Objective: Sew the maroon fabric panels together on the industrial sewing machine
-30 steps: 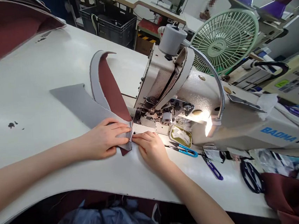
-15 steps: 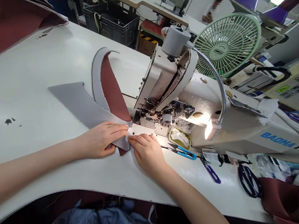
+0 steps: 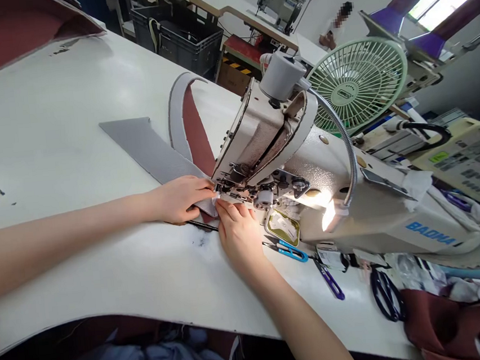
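Observation:
A long fabric piece, grey (image 3: 143, 149) on one face and maroon (image 3: 198, 130) on the other, lies looped on the table with its near end by the sewing machine's (image 3: 261, 138) needle area. My left hand (image 3: 178, 200) is closed on that near end, fingers together on top and thumb below. My right hand (image 3: 240, 231) has its fingers curled and pressed together at a small white tag (image 3: 216, 196) on the fabric's edge, right in front of the presser foot. The fingertips of both hands almost meet there, hiding most of the tag.
To the right of my right hand lie a small tin (image 3: 283, 226), blue thread snips (image 3: 289, 250), purple snips (image 3: 330, 281) and black-handled scissors (image 3: 387, 295). A lit lamp (image 3: 332, 216) hangs at the machine arm. Behind stand a green fan (image 3: 356, 87) and a grey crate (image 3: 184, 41); a person is farther back.
Both hands have slid the fabric and white tag away from me and slightly right, up to the machine's needle area. The view has shifted a little.

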`<state>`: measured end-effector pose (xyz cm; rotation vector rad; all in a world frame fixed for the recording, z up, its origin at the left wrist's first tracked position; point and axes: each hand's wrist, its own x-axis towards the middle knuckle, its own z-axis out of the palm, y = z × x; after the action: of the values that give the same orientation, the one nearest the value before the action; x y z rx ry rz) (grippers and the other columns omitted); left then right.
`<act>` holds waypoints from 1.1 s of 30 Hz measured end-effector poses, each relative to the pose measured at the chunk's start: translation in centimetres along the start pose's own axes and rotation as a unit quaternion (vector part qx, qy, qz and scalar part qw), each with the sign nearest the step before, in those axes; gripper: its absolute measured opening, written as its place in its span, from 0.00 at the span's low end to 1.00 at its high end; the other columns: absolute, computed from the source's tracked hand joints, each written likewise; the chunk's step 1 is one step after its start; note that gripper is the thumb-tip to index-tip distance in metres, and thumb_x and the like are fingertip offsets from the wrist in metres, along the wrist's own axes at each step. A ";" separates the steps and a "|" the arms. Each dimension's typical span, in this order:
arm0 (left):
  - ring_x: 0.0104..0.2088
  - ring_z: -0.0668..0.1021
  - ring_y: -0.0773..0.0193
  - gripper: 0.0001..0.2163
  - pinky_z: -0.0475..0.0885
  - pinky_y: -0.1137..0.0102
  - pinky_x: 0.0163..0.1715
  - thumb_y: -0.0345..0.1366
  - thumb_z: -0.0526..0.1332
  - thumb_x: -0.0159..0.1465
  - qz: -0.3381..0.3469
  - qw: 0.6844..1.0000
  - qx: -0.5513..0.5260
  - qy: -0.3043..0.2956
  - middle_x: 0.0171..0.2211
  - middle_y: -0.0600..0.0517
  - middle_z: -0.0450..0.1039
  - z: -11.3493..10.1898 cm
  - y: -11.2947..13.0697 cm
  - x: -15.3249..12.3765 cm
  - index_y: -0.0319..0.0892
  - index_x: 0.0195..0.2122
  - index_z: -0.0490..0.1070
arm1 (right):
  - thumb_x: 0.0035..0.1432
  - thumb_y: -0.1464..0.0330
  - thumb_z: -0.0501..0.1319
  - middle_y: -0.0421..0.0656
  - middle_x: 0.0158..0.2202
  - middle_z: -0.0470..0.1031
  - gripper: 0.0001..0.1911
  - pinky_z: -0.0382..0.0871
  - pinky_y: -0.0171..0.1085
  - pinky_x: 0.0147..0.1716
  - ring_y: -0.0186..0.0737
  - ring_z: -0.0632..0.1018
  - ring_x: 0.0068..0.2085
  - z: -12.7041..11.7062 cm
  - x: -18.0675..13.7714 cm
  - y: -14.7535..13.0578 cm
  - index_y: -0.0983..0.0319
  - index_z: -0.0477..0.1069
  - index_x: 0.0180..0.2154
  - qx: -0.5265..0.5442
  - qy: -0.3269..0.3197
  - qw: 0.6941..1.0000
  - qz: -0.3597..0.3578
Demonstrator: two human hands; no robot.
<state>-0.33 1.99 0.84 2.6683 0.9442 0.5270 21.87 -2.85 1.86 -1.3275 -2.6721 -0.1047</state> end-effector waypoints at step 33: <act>0.44 0.77 0.57 0.14 0.70 0.67 0.44 0.28 0.57 0.57 0.031 0.999 -0.010 0.014 0.46 0.48 0.75 -0.2 -1.7 0.8 0.43 0.44 0.74 | 0.66 0.72 0.53 0.48 0.53 0.75 0.16 0.66 0.44 0.43 0.45 0.73 0.47 0.2 -0.4 -1.1 0.63 0.73 0.52 0.039 0.012 0.999 -0.012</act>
<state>-0.79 3.84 0.64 2.6853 0.8621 0.5842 21.20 -3.79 1.57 -1.2641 -2.6427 -0.0190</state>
